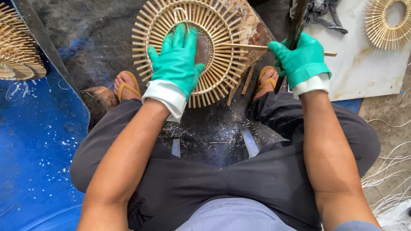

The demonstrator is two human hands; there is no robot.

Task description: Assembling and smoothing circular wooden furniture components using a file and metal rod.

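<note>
1. The person is sitting low with knees apart, looking down at a round sunburst frame (192, 51) made of thin bamboo sticks, which is resting on a worn wooden block (250, 28) between the two sandalled feet.
2. The left hand (177, 60), in a green rubber glove, is lying flat on the middle of the frame with fingers spread, pressing it down rather than pinching anything.
3. The right hand (302, 57), also gloved in green, is wrapping closed around a dark blade handle (295, 25) that is running up and away from the fist.
4. A single loose bamboo stick (257, 48) is lying almost level, its long axis running left to right, from the frame's right rim across to the right hand; whether the right fingers are also gripping it I cannot tell.
5. So the stick is sitting between the hands, just right of the left hand and touching or nearly touching the right, which is the nearer one.
6. Wood shavings (214, 128) are littering the dark ground below the block.
7. More finished frames are lying on a blue sheet (34, 141) at the left and on a pale board (364, 72) at the upper right.
</note>
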